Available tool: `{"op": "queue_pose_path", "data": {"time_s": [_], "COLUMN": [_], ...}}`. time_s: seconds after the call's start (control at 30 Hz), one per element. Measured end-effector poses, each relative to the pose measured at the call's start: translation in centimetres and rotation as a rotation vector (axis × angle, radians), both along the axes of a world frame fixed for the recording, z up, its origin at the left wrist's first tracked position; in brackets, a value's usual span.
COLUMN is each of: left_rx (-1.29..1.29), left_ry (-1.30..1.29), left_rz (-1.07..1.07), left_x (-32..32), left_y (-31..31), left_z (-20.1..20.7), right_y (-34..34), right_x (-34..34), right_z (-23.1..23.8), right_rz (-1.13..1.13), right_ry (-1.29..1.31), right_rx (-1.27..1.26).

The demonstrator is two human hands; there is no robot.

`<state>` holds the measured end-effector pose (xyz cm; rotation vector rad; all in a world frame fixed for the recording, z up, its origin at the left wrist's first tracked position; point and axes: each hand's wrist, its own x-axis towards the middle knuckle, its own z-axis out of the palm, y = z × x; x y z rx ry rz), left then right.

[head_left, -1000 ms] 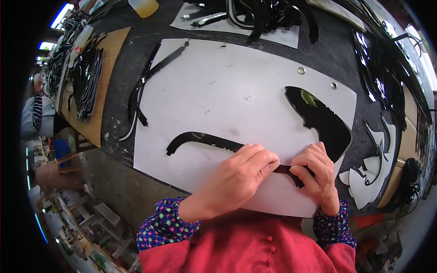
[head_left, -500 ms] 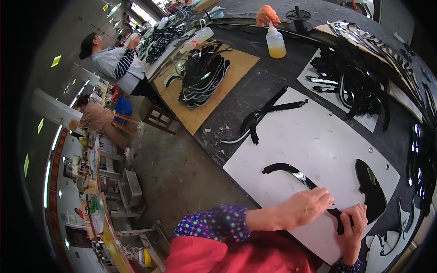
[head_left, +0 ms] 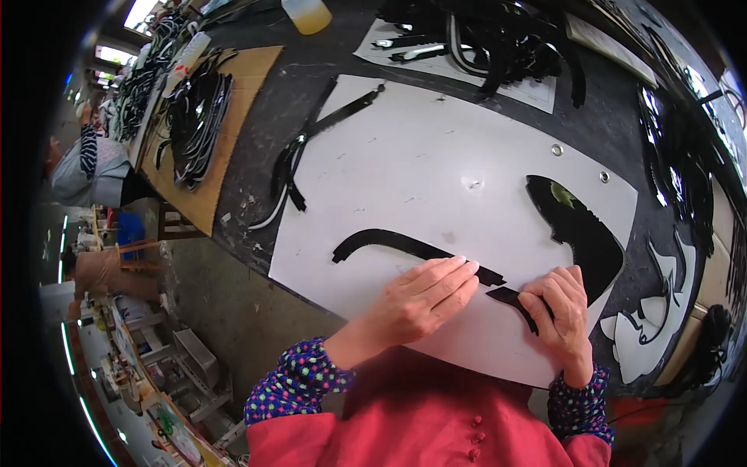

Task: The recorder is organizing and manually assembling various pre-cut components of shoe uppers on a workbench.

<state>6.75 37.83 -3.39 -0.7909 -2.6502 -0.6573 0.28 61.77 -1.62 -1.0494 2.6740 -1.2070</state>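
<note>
A long curved black strip point(head_left: 389, 240) lies on the white board point(head_left: 420, 163). My left hand point(head_left: 426, 302) rests over its right part, fingers together and stretched out, the tips touching the strip. The strip's right end pokes out past those fingertips. Just beyond that end is a shorter dark strip point(head_left: 507, 296), with my right hand point(head_left: 557, 310) closed around its lower part. Some of this piece is hidden under the fingers. Next to my right hand, a broad curved black piece point(head_left: 585, 237) with a notched inner edge lies on the board.
Crossed black strips point(head_left: 294, 156) lie over the board's left edge. Black strips point(head_left: 482, 47) are heaped at the back, others point(head_left: 198, 124) on cardboard point(head_left: 253, 93) at left. White cut pieces point(head_left: 650, 327) lie at right. A bottle of yellow liquid point(head_left: 310, 17) stands behind; a person point(head_left: 93, 167) is far left.
The view has swung, so the board appears farther left and higher. My left hand has gone from curled fingers at the long strip's end to lying flat along it. My right hand keeps its hold.
</note>
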Motion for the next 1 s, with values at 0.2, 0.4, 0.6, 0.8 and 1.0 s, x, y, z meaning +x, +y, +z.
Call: {"op": "queue_pose_path", "data": {"time_s": [0.2,0.4,0.6,0.8,1.0], "left_rx": [-0.041,-0.037,-0.044,-0.068,-0.081], "left_ry": [-0.003,-0.008,-0.017,-0.016,-0.008], "left_rz": [-0.003,0.011,0.009,0.008,-0.004], "left_x": [0.04,0.34,-0.01,0.15,-0.01], "left_y": [0.62,0.55,0.46,0.36,0.53], "left_z": [-0.07,-0.13,-0.01,0.16,0.07], "right_y": [0.12,-0.01,-0.27,-0.52,-0.65], "right_x": [0.36,0.49,0.33,0.43,0.38], "right_z": [-0.02,-0.04,-0.27,-0.22,-0.34], "right_rz": [-0.041,-0.041,-0.049,-0.050,-0.066], "right_ry": [-0.023,-0.017,0.015,0.024,0.040], "right_rx": [0.044,0.060,0.076,0.084,0.096]}}
